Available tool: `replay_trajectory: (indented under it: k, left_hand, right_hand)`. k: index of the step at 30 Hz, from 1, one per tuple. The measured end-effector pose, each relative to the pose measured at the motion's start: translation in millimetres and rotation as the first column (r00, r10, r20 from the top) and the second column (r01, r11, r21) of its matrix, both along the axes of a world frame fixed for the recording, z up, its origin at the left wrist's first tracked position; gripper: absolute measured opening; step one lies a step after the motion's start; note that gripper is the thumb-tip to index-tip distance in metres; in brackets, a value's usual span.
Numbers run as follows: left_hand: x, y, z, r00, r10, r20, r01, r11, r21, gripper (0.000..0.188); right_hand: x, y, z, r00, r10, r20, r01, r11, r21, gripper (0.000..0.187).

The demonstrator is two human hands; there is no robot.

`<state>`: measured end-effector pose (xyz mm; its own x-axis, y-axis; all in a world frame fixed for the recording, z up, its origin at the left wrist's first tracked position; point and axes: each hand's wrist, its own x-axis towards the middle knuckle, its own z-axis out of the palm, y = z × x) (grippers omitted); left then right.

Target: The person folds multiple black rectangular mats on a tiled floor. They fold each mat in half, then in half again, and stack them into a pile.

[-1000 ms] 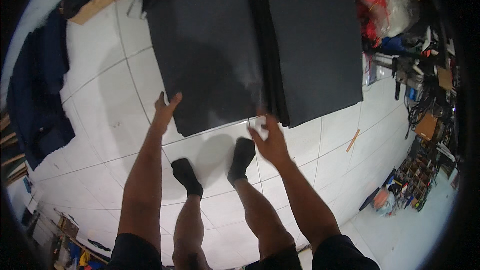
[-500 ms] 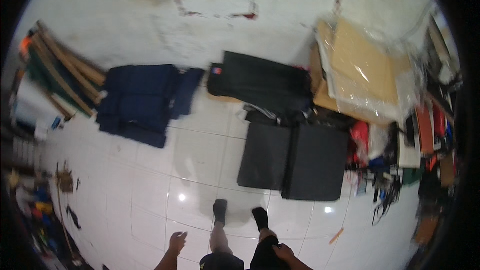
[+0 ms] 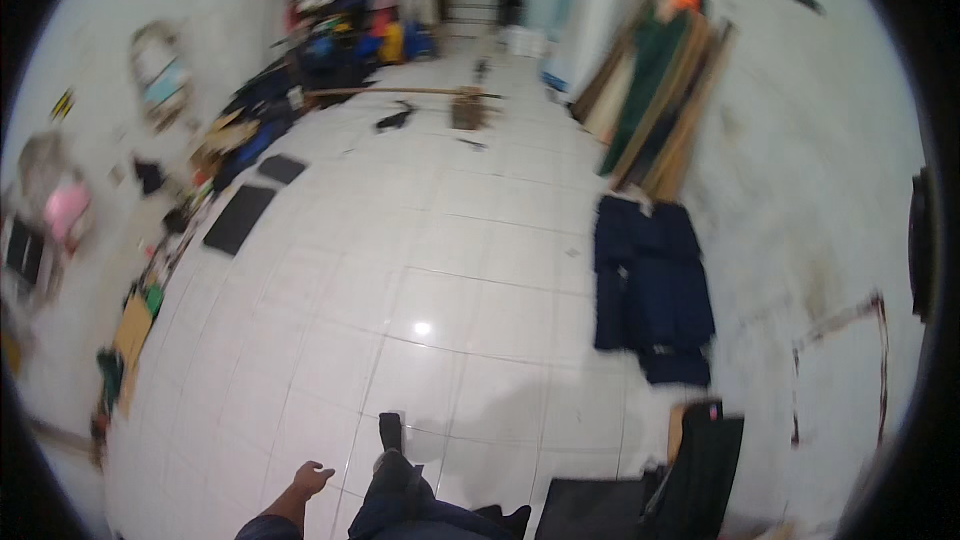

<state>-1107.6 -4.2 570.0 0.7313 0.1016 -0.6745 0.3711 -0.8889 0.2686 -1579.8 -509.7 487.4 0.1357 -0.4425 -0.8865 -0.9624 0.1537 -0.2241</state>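
My left hand (image 3: pixel 314 478) hangs at the lower edge, over the tiled floor beside my leg. It holds nothing, and its thumb and fingers are apart. My right hand is out of the picture. Closest on the right are a flat black panel (image 3: pixel 592 510) and, partly covering its side, a dark folded cloth (image 3: pixel 708 470) with a small coloured tag. Beyond them lies a stack of navy blue folded cloth (image 3: pixel 655 270) along the right wall.
Long wooden boards and fabric rolls (image 3: pixel 655 100) lean on the right wall. A pole (image 3: pixel 390 91) and a small wooden block (image 3: pixel 466 110) lie across the far floor. Dark mats (image 3: pixel 240 220) rest at the left. Heaped clothes (image 3: pixel 340 0) fill the far left corner.
My view has swung left, so the navy stack now sits at the right and the far room shows. My right hand has left the picture. My left hand stays open.
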Motion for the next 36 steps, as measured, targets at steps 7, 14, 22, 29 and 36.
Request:
replay_trajectory:
  k: [7,14,22,29,36]
  left_hand:
    - [-10,104,-22,0.851,0.265,-0.454,-0.313,0.949,-0.033,0.054]
    - [149,186,34,0.789,0.611,-0.06,-0.614,0.78,-0.126,0.041]
    - [391,166,44,0.717,0.696,0.034,-0.652,0.687,-0.321,0.051]
    - [504,91,40,0.703,0.682,-0.203,-0.711,0.664,-0.231,0.052]
    - [556,67,43,0.433,0.86,-0.271,-0.895,0.374,-0.245,0.052]
  right_hand:
    - [294,-23,55,0.984,0.165,0.075,-0.158,0.984,-0.087,0.059]
    - [514,45,74,0.931,0.347,0.118,-0.345,0.938,-0.037,0.06]
    - [713,64,56,0.877,0.477,0.052,-0.479,0.877,0.036,0.062]
    - [888,15,6,0.369,0.925,-0.091,-0.911,0.379,0.164,0.064]
    - [1282,13,23,0.477,0.875,0.09,-0.761,0.461,-0.456,0.05]
